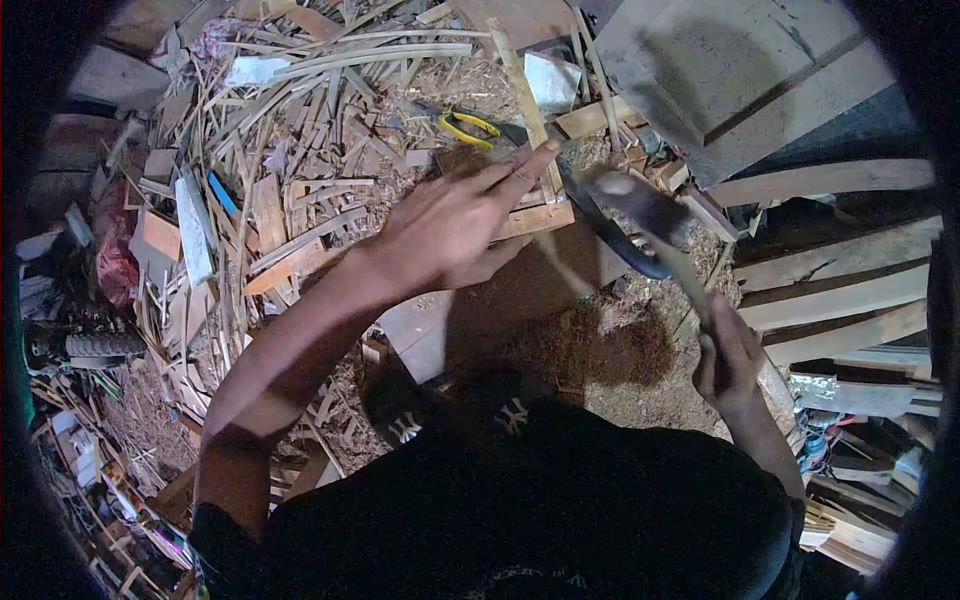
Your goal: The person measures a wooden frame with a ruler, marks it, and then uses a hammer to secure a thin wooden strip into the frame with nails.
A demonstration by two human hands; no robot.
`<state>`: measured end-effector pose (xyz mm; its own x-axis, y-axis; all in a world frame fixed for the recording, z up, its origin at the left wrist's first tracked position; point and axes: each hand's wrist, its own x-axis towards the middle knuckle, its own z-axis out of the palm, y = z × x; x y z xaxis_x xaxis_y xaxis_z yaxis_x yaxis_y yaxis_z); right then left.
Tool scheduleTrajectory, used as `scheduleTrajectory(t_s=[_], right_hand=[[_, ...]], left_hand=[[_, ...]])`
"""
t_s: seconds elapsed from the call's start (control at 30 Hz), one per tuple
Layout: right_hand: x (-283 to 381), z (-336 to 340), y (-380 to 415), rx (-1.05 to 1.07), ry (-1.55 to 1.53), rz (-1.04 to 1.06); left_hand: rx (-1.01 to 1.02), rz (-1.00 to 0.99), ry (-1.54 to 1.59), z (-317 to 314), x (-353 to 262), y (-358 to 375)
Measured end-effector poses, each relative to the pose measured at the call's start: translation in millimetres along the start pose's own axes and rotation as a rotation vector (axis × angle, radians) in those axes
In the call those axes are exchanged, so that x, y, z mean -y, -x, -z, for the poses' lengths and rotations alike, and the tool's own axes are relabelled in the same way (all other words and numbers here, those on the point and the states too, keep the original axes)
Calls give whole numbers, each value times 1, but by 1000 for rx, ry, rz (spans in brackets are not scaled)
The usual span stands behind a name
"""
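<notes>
My right hand (732, 355) is closed around the pale handle of a hammer (682, 272). The hammer's dark head, smeared by motion, is raised toward the wood in front of me. With fingers and thumb, my left hand (470, 225) grips a wooden piece (540, 220) where a long narrow wooden strip (517, 75) meets it. The left index fingertip lies against the strip. Between the wood and the hammer is a dark curved tool (612, 230) with a blue-tinged end, partly behind the hammer head. Yellow-handled pliers (468, 128) lie just beyond my left hand.
Wood offcuts and thin slats (300, 110) are heaped at the left and far side, over sawdust (630, 345). A panelled board (740, 80) leans at the far right. Curved planks (840, 265) are stacked along the right. A tyre (100, 346) shows at the left.
</notes>
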<state>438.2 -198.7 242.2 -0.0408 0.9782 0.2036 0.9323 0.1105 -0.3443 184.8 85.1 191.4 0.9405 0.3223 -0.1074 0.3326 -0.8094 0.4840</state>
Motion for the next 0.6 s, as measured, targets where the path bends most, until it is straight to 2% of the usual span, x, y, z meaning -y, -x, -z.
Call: scheduleTrajectory(t_s=[0.07,0.13,0.17,0.27,0.33,0.37,0.43,0.47,0.57,0.6], right_hand=[[-2,-2,-4,-22,-6,61],[-1,-5,-9,-83,-9,182],[3,-2,-16,185,-15,-61],[-2,-9,-9,99,-45,-123],[0,-7,-1,-146,-63,-1],[0,-7,0,-143,-64,-4],[0,-4,-1,-130,67,174],[7,4,-12,261,-7,-140],[4,0,-12,136,-71,-179],[0,-8,-6,-86,-39,-26]], left_hand=[[-162,-114,-44,-9,3,1],[-163,-121,-41,-11,3,1],[-173,-123,-44,-10,4,0],[-132,-70,-32,-6,6,-3],[-124,-55,-10,-5,1,2],[-118,-49,7,-2,-3,2],[-53,0,39,1,-7,1],[1,54,65,4,-8,0],[-68,5,109,0,3,-3],[-65,11,114,-6,5,-2]])
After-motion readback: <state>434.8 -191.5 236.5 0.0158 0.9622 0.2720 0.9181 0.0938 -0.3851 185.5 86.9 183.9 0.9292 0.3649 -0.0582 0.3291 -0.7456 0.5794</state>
